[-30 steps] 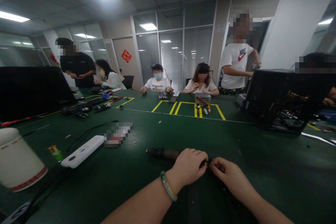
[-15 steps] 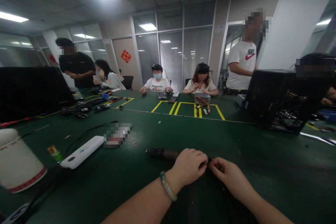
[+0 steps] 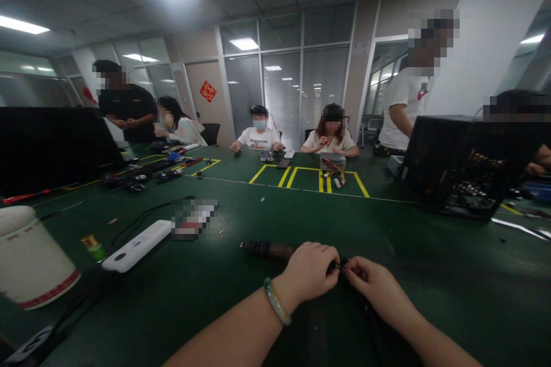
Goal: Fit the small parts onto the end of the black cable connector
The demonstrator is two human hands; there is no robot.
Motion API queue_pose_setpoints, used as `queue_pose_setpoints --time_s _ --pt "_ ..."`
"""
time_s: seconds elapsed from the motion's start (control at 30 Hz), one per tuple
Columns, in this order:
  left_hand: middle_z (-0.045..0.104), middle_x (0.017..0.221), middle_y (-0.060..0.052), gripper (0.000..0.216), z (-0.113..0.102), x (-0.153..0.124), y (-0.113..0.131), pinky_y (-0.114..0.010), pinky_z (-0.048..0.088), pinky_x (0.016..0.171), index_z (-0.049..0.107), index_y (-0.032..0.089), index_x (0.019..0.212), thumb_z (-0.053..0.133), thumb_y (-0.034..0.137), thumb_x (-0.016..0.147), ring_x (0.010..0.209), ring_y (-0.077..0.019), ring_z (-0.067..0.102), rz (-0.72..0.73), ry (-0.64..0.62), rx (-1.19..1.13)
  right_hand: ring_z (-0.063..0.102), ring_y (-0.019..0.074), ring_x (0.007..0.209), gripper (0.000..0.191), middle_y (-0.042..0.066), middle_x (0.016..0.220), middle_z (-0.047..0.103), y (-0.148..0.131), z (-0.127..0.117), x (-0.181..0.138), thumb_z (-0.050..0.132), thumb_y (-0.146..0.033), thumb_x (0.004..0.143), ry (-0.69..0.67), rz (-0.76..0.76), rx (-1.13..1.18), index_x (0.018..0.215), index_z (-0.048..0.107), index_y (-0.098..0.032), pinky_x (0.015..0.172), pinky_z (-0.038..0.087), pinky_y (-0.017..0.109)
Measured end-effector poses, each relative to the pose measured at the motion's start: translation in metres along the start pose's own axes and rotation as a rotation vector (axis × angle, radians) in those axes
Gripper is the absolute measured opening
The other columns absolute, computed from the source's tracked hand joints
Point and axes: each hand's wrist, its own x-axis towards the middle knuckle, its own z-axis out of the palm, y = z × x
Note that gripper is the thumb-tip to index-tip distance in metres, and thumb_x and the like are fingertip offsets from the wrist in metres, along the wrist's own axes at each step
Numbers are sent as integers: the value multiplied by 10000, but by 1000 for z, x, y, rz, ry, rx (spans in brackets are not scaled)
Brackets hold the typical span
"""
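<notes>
A dark electric screwdriver (image 3: pixel 275 250), brown in the body with a black collar and a small metal tip, lies pointing left on the green table. My left hand (image 3: pixel 312 269), with a jade-like bangle at the wrist, is closed around its rear end. My right hand (image 3: pixel 365 278) meets it there, thumb and fingers pinched on a small dark piece that looks like a cord plug. The fingers mostly hide this piece and how it joins the tool. A faint dark cord seems to run down below my right hand.
At left stand a white cup (image 3: pixel 37 258), a small green bottle (image 3: pixel 93 247) and a white power bank (image 3: pixel 138 246). A black computer case (image 3: pixel 447 166) is at right, a black monitor (image 3: pixel 55 149) at far left. Several people are around the table; cables (image 3: pixel 142 178) lie across it.
My hands stay together at the screwdriver's rear end, with barely any shift. The standing person at right has moved a little to the right, behind the computer case.
</notes>
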Motion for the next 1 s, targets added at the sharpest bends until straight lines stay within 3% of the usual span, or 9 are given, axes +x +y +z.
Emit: queue_pose_setpoints --time_s 0.3,0.5,1.0 --pt "650 1034 12 50 5 -1 -3 -341 402 897 605 224 922 585 229 877 963 -181 587 27 11 -16 639 179 723 225 -2 804 700 2 1 -1 509 -384 892 -1 5 3 896 667 -224 609 419 240" --pt "650 995 -9 173 3 -1 -1 -346 415 870 580 221 1002 632 275 846 953 -203 587 -5 -2 -9 628 180 717 244 10 787 697 7 3 2 522 -401 873 15 -6 19 867 674 -211 612 421 235" --pt "664 1036 -3 106 5 1 -6 -342 410 888 638 224 963 597 294 894 959 -188 595 35 -2 -35 642 177 723 225 -2 807 701 6 2 1 507 -387 899 0 14 30 889 668 -229 601 421 233"
